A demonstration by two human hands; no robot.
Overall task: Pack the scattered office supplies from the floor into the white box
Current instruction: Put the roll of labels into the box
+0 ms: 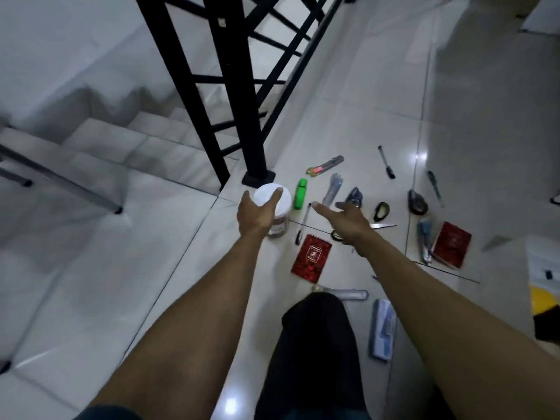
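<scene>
My left hand [257,214] is wrapped around a white-lidded jar [269,194] that stands on the tiled floor by the railing post. With fingers spread, my right hand [345,218] hovers over scissors [382,226] and holds nothing. Around it lie a green highlighter [301,194], a pen [304,224], a cutter [325,165], a clear pack of pens [332,189], a red notebook [312,257] and a second red notebook [452,244]. The white box [544,259] shows partly at the right edge.
A black metal railing [251,116] stands just beyond the jar, with stairs [127,137] dropping away to the left. Two more pens [386,162] [435,189], a tape dispenser [417,201], a black clip [381,210] and a blue-white packet [382,333] lie on the floor. My dark-trousered knee [315,344] is below.
</scene>
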